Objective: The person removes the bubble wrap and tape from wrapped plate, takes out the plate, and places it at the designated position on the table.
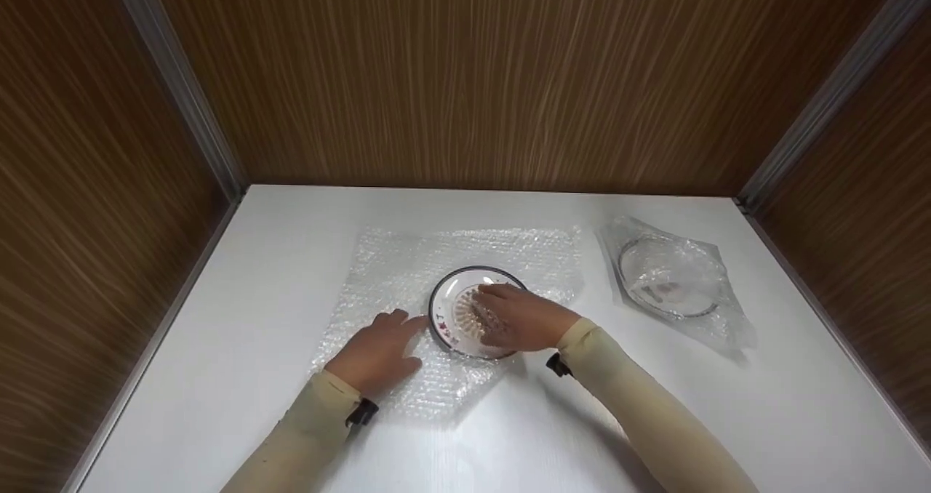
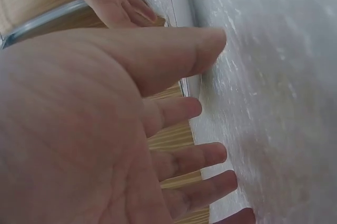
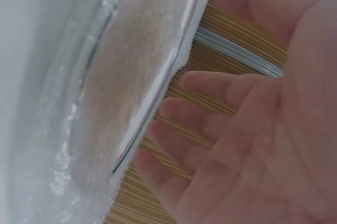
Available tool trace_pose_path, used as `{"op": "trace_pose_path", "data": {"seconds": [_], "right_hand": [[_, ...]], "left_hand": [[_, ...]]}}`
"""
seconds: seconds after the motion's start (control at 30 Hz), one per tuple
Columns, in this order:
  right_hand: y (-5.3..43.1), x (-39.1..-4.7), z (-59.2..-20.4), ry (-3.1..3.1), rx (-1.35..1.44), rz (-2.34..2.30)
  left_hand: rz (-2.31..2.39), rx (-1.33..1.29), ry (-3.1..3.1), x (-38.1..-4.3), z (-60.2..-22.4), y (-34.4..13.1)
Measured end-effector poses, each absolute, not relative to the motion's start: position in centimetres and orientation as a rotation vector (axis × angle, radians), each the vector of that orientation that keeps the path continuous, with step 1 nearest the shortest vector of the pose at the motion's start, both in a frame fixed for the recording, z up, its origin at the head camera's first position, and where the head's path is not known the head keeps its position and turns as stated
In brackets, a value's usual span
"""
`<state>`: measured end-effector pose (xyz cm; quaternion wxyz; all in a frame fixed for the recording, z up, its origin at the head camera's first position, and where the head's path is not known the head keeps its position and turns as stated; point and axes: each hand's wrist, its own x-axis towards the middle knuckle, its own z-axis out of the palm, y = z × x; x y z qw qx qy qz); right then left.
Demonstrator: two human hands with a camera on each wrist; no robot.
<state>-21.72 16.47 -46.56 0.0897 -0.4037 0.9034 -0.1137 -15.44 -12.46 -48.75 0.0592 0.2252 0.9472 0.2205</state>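
Observation:
A round white plate (image 1: pixel 454 322) with a dark rim and red markings lies on a sheet of bubble wrap (image 1: pixel 396 267) in the head view. Over the plate's right half is my right hand (image 1: pixel 527 320), its fingers spread loosely above the centre. The right wrist view shows that hand (image 3: pixel 247 134) with slightly bent fingers and nothing gripped, beside the plate (image 3: pixel 137 66). My left hand (image 1: pixel 378 355) is over the bubble wrap, fingertips near the plate's left edge. Its fingers (image 2: pixel 195 153) are extended in the left wrist view; whether they touch the plate is unclear.
On the right of the white table (image 1: pixel 284 275) lies another plate wrapped in bubble wrap (image 1: pixel 673 278). Wood-grain panels (image 1: pixel 465 78) enclose the table at the back and sides, with metal strips at the corners. A small black device (image 1: pixel 361 411) is strapped at each wrist.

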Motion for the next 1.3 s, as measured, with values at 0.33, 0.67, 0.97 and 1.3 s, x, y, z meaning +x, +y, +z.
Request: {"op": "trace_pose_path", "data": {"seconds": [0.33, 0.67, 0.97, 1.3], "right_hand": [[15.3, -22.8, -47.6, 2.629, -1.281, -0.334], [15.0, -23.3, -47.5, 2.658, -1.327, -0.3], [16.8, -22.3, -45.1, 2.687, -1.339, -0.359], [21.7, -19.3, -43.0, 2.744, -1.394, -0.403]], "left_hand": [[0.625, 0.714, 2.881, -15.7, -49.1, -12.5], [0.595, 0.721, 2.893, -16.1, -49.3, -12.0], [0.628, 0.699, 2.859, -15.7, -49.2, -12.1], [0.639, 0.688, 2.849, -15.5, -49.0, -12.3]]}}
